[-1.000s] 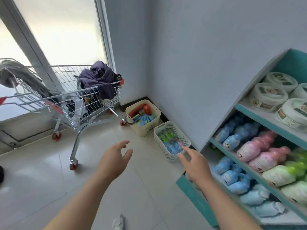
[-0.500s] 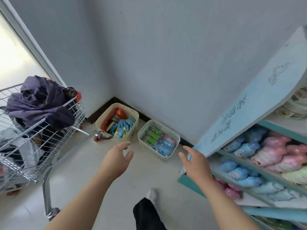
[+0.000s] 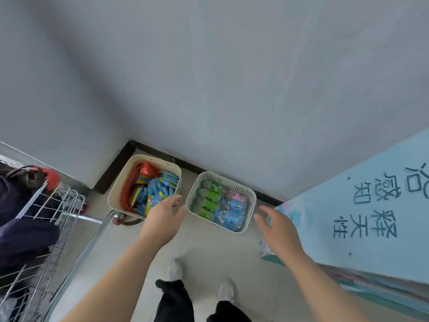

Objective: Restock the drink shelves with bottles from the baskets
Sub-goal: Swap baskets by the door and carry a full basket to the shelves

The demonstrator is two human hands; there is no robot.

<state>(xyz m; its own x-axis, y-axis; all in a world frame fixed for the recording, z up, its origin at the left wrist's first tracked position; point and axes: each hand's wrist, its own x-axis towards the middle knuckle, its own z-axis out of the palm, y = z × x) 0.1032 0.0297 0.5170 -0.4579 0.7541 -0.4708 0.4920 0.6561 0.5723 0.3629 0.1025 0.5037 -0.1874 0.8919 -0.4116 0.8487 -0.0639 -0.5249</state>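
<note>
Bottles: green and blue, lying in white mesh basket on the floor against the wall.
Left hand: basket's 8 o'clock, fingers spread, holding nothing.
Right hand: basket's 4 o'clock, spread, empty.
Beige bin: basket's 9 o'clock.

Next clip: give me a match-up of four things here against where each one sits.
1. white slotted plastic basket
2. cream solid-walled bin
3. wire shopping trolley
4. light blue lettered panel

a. left edge of view
b. between left hand and right hand
c. right edge of view
d. in the wall corner

Pairs: 1-b, 2-d, 3-a, 4-c.
</note>
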